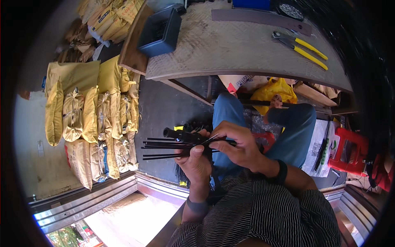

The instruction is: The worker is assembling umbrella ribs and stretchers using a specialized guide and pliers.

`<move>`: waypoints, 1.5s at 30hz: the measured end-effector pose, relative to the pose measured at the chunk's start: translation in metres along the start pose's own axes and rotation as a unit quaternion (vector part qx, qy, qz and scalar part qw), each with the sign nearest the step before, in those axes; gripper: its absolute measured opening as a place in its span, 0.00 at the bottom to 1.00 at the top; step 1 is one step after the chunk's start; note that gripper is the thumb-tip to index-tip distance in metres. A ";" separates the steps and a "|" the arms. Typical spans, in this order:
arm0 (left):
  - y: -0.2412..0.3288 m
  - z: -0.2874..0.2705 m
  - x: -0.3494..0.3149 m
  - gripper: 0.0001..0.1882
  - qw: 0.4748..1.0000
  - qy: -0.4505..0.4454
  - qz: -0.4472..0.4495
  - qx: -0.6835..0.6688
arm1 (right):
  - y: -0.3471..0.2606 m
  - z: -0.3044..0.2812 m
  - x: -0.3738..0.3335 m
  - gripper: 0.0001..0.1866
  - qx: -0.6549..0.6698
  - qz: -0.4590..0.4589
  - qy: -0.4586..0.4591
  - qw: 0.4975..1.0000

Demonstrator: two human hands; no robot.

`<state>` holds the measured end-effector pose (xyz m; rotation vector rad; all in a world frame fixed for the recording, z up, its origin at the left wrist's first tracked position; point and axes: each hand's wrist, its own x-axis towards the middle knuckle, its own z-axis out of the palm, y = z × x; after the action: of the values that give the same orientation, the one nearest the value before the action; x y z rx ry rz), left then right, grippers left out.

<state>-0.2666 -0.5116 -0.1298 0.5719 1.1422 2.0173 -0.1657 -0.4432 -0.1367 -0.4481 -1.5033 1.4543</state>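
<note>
In front of my lap my left hand (196, 162) is closed around a bundle of thin black rods (158, 144), whose ends stick out to the left. A thick black tubular piece (179, 135) with a round end lies along the top of the bundle. My right hand (238, 144) is at the bundle's right part, thumb and fingers pinched together. Fine, light wire-like strands (212, 139) show by its fingertips. Exactly what those fingertips grip is hidden. Below the bundle, more black parts (196, 123) with yellow bits are partly covered by my hands.
Ahead stands a worn table (197, 53) with yellow-handled pliers (302, 49), a flat metal bar (261, 20) and a dark blue bin (160, 33). Stacked yellow sacks (74, 111) are on the left. A red plastic stool (349, 151) is at the right; a yellow bag (273, 96) lies under the table.
</note>
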 end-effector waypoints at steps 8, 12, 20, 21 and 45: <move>-0.004 0.006 -0.001 0.23 0.999 0.022 0.006 -0.034 | -0.001 -0.005 -0.002 0.10 -0.050 0.005 0.015 0.999; -0.007 0.005 0.000 0.22 1.000 0.012 0.023 -0.014 | -0.004 -0.008 -0.001 0.10 -0.052 0.025 0.012 0.998; -0.008 0.021 -0.006 0.22 0.996 0.003 0.062 0.061 | 0.000 -0.012 0.000 0.09 0.087 0.122 0.009 0.989; -0.008 0.024 -0.008 0.23 0.995 0.005 0.063 0.075 | -0.001 -0.010 -0.001 0.09 0.087 0.122 0.010 0.989; -0.021 0.023 -0.001 0.24 0.989 -0.059 0.094 0.099 | 0.001 -0.011 -0.005 0.09 0.038 0.135 0.053 0.989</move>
<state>-0.2424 -0.4929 -0.1358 0.9173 1.2645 2.0078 -0.1552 -0.4405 -0.1413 -0.6921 -1.3358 1.6649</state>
